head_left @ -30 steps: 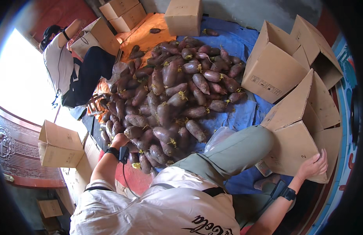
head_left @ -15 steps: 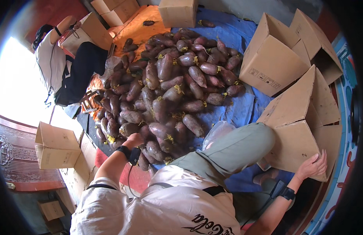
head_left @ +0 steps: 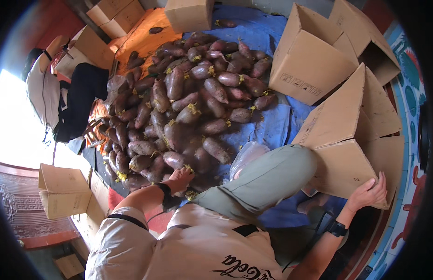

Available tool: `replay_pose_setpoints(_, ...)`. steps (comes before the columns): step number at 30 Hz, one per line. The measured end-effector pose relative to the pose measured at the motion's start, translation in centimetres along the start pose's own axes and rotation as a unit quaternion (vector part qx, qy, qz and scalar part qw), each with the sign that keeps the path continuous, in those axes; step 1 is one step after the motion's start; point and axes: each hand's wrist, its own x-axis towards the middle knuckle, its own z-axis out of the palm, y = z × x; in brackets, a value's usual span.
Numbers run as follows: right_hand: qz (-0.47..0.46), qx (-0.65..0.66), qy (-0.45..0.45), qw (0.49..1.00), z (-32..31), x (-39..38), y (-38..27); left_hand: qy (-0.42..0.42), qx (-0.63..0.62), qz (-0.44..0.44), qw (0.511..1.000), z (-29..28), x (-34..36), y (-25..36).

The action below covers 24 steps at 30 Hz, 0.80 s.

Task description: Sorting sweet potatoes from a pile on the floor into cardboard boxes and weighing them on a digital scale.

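Over on the far left, another person [head_left: 57, 98] in a white top and dark trousers is crouching by the edge of the pile, with an open cardboard box [head_left: 62, 190] sitting below them near a carved red panel. Moving inward, the left hand [head_left: 180, 179] is reaching down onto the near edge of the heap of purple sweet potatoes [head_left: 193, 102]; its fingers are spreading over one tuber, but I cannot tell whether they are closing round it or only resting on top. These roots are looking firm and fairly heavy, with rough, dry skins that should not slip; the tapered ends and yellowish sprouts are likely snapping off easily, so the thick middle is the place to grasp. The heap is lying on a blue tarpaulin [head_left: 267, 128], spreading from beside the bent knee up toward the boxes at the top. Further right, the right hand [head_left: 367, 193] is clamping its fingers over the edge of a flap on a large open carton [head_left: 347, 140]. That board is looking light and stiff, though it is probably bending if gripped only by a flap.
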Motion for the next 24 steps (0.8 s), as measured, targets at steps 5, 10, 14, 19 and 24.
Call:
replay_pose_setpoints(5, 0.008, 0.003, -0.011, 1.000, -0.5, 0.5, -0.8, -0.031, 0.073, 0.033, 0.996, 0.9, 1.6, 1.3)
replay_pose_setpoints(10, 0.009, 0.013, -0.012, 1.000, -0.6, 0.6, -1.2, -0.038, 0.110, 0.046, 0.992, 0.5, 2.0, 1.7)
replay_pose_setpoints(14, 0.015, 0.010, -0.011, 1.000, -0.8, 0.7, -1.0, -0.063, 0.112, 0.063, 0.990, 1.1, 2.5, 1.5)
replay_pose_setpoints(19, 0.022, 0.012, -0.016, 1.000, -0.6, 0.6, -1.4, -0.018, 0.114, 0.045, 0.992, 4.0, 2.6, 1.3)
replay_pose_setpoints(24, 0.029, 0.008, -0.021, 0.999, -0.9, 0.4, -1.3, -0.079, 0.113, 0.064, 0.988, -0.6, 1.7, 1.8)
